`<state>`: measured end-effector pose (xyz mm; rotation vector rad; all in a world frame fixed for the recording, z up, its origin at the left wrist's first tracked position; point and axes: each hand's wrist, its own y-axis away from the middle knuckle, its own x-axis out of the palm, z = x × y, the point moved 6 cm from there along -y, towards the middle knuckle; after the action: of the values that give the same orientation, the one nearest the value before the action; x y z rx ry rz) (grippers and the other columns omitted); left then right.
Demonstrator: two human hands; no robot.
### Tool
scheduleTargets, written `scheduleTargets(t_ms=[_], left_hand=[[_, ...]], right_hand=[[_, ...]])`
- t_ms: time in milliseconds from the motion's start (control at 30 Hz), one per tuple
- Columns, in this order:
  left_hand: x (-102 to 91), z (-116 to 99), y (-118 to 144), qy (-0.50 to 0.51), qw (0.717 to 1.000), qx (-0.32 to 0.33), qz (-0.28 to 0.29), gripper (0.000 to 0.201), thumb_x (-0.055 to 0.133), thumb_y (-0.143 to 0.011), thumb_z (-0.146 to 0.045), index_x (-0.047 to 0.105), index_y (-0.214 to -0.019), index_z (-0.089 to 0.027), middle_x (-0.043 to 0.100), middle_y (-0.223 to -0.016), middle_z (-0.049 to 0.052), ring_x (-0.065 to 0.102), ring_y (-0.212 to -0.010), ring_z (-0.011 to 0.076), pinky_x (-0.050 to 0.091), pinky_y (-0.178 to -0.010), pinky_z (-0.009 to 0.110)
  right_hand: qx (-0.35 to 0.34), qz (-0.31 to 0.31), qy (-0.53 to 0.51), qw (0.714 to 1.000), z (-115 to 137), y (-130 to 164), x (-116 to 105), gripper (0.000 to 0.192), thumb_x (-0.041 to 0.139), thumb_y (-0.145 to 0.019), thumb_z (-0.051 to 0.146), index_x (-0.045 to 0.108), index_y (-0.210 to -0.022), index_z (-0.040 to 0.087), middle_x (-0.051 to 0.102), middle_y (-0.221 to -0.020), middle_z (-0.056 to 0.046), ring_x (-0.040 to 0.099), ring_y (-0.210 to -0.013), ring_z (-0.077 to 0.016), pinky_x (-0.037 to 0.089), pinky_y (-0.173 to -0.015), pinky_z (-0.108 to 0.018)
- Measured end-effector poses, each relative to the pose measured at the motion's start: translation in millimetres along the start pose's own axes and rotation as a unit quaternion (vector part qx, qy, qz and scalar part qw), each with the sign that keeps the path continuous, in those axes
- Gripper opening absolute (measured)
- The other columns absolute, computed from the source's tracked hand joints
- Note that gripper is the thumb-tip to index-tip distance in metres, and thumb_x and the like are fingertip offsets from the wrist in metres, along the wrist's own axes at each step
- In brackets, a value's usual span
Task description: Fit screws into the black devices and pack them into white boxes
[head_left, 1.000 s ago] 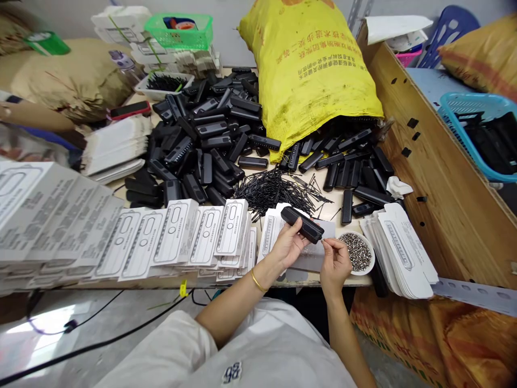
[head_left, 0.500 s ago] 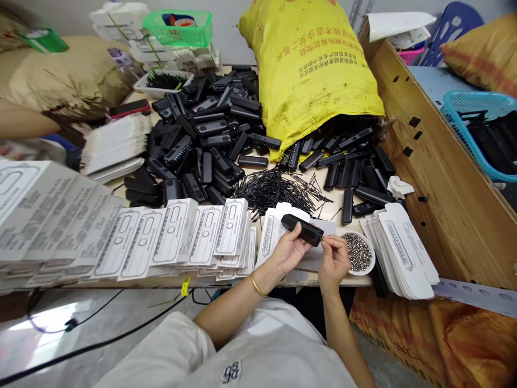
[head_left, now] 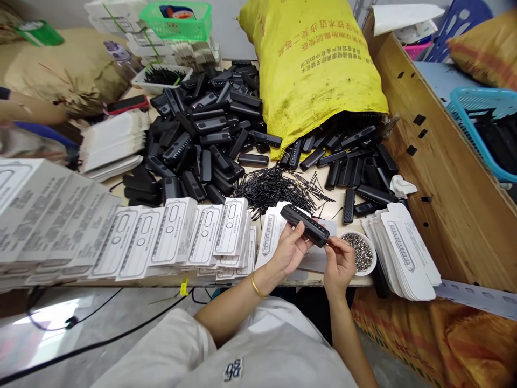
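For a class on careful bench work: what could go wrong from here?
The right hand is close to the white bowl of small metal pieces, so a sideways knock might spill them. If the left hand loosened its grip, the black case could drop onto the bench.

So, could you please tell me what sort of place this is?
Probably a packing or assembly workshop: black cases lie in a heap, printed boxes are lined up, and a bowl holds small metal pieces.
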<state>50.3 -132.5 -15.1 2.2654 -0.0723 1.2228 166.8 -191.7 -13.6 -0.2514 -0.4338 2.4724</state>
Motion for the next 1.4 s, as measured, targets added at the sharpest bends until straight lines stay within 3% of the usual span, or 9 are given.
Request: scheduleTargets(t_ms=[367,667,800,900,1000,1067,1233,1400], left_hand=[[4.6,0,5,-0.039,0.999,0.021,0.028,0.051,0.082,-0.07,-0.033,0.05,-0.107,-0.021,0.07,-0.104,0.006,0.063,-0.115,0.0279,0.049,-0.098,0.047],[-0.6,-1,3,-0.062,0.998,0.011,0.016,0.051,0.083,-0.067,-0.034,0.05,-0.104,-0.02,0.07,-0.102,0.007,0.065,-0.111,0.0292,0.049,-0.097,0.048],[-7.9,-8,9,-0.1,0.992,0.072,0.038,0.04,0.081,-0.068,-0.022,0.057,-0.1,-0.022,0.07,-0.103,0.009,0.062,-0.114,0.0307,0.046,-0.099,0.045],[-16.1,1,-7,-0.233,0.968,0.074,0.05,0.037,0.083,-0.059,-0.01,0.062,-0.087,-0.023,0.069,-0.087,0.005,0.065,-0.102,0.0295,0.046,-0.096,0.041],[-21.2,6,-32,-0.318,0.945,0.08,0.008,0.039,0.082,-0.057,-0.011,0.062,-0.089,-0.023,0.066,-0.075,0.001,0.065,-0.089,0.0253,0.047,-0.091,0.037],[-20.4,5,-42,-0.299,0.951,0.076,-0.008,0.041,0.082,-0.061,-0.014,0.06,-0.095,-0.021,0.066,-0.076,0.001,0.064,-0.085,0.0226,0.047,-0.088,0.035],[-20.5,5,-44,-0.216,0.976,0.018,0.008,0.048,0.084,-0.064,-0.027,0.056,-0.103,-0.018,0.069,-0.086,0.005,0.065,-0.084,0.0193,0.049,-0.085,0.035],[-25.1,12,-49,-0.258,0.966,0.018,0.012,0.048,0.084,-0.063,-0.033,0.059,-0.1,-0.017,0.069,-0.09,0.006,0.064,-0.084,0.0202,0.05,-0.083,0.036]], right_hand=[[-0.141,0.11,0.154,0.972,31,-13,-7,0.012,0.054,-0.089,0.015,0.062,-0.084,0.022,0.067,-0.083,-0.003,0.063,-0.079,-0.017,0.05,-0.073,-0.033],[-0.109,0.2,0.176,0.958,23,-15,-8,0.016,0.051,-0.091,0.02,0.066,-0.088,0.022,0.07,-0.087,-0.005,0.066,-0.082,-0.0184,0.053,-0.075,-0.034],[-0.065,0.119,0.184,0.973,15,-22,-35,0.015,0.053,-0.09,0.025,0.067,-0.094,0.021,0.071,-0.092,-0.007,0.066,-0.089,-0.0209,0.053,-0.081,-0.038],[-0.042,0.051,0.186,0.98,12,-27,-52,0.016,0.053,-0.091,0.026,0.067,-0.092,0.02,0.07,-0.09,-0.006,0.066,-0.087,-0.0207,0.052,-0.081,-0.038],[-0.06,0.051,0.2,0.977,16,-31,-54,0.014,0.055,-0.09,0.026,0.068,-0.091,0.02,0.071,-0.088,-0.006,0.066,-0.086,-0.02,0.052,-0.082,-0.036],[-0.064,0.056,0.202,0.976,18,-34,-54,0.013,0.056,-0.089,0.026,0.068,-0.09,0.02,0.071,-0.087,-0.005,0.066,-0.085,-0.0195,0.052,-0.081,-0.035],[-0.058,0.065,0.218,0.972,18,-39,-47,0.016,0.056,-0.089,0.031,0.068,-0.085,0.02,0.071,-0.084,-0.005,0.067,-0.081,-0.0196,0.052,-0.077,-0.034],[-0.064,0.079,0.242,0.965,21,-43,-38,0.018,0.055,-0.09,0.032,0.067,-0.082,0.02,0.07,-0.08,-0.005,0.066,-0.078,-0.0192,0.05,-0.076,-0.033]])
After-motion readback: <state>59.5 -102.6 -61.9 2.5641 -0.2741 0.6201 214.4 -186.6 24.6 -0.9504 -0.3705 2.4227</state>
